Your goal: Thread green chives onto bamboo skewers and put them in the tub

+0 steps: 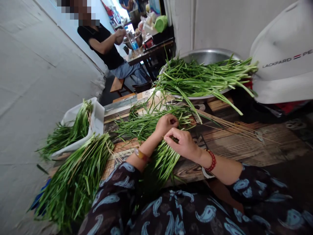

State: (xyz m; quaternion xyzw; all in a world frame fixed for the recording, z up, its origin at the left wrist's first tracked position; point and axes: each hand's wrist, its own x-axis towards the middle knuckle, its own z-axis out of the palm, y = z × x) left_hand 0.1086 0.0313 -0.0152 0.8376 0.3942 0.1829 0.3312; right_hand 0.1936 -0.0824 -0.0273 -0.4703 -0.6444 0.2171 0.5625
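Lying at the near table edge (193,174), garlic chives (168,160) slanted lengthwise away from you, seemingly for easy reach. Your right hand (184,143) pinched narrowly over them; whether your curled left hand (166,124) closed fully was unclear. Beyond, chives (202,78) heaped in the steel bowl (210,56) pointed pale ends right.

Basin (210,56): shiny smooth metal. Table (230,143): wood-look planks, printed grain, slight sheen; tray (99,116): smooth white plastic. Patterned sleeve (114,192): thin matt cloth; bead bracelet (213,160) glossy, wall (24,65) matt, slightly uneven.
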